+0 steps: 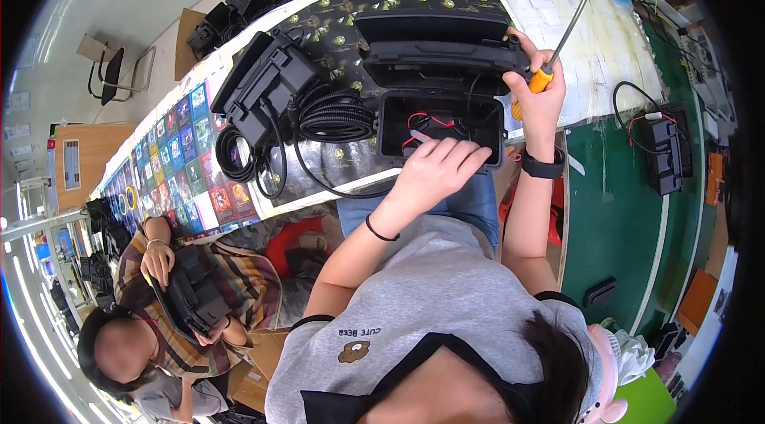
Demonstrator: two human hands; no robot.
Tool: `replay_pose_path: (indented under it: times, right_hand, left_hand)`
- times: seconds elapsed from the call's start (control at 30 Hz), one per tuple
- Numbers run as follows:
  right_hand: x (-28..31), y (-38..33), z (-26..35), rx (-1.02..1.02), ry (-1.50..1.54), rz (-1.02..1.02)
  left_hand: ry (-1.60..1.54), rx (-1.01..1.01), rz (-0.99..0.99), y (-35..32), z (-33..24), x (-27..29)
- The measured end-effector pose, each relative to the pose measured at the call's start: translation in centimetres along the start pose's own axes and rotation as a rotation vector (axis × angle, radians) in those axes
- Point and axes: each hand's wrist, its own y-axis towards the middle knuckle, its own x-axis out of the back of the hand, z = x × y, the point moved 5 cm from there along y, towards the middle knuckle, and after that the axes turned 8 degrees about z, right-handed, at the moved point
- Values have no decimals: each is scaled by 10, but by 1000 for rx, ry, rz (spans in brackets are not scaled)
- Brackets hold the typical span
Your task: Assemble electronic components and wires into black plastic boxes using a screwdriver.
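Note:
An open black plastic box (390,127) stands at the table's near edge, its lid (434,57) raised behind it. Inside are thin red wires (430,116) and a small grey connector (420,136). My left hand (438,173) lies over the box's near side with bent fingers, close to the connector; its fingertips and anything they pinch are hidden. My right hand (544,101) is closed around a screwdriver (542,80) with a yellow handle, its long shaft pointing up and right. Fingers of that hand also rest at the lid's right end.
Left of the box sit another black case (267,85) and a coiled black cable (339,115). A cardboard carton (188,57) of black cases stands beyond the table. A co-worker (199,280) at lower left holds a black case. Another wired case (665,149) lies on the green surface at right.

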Motion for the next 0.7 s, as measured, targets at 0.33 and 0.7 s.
replay_pose_path:
  times: [0.33,0.7]
  right_hand:
    - [-13,3,21,184,-376,67]
    - [-9,7,14,202,-451,0]
  left_hand:
    - [-47,56,28,22,15,0]
    - [-372,109,-83,24,34,33]
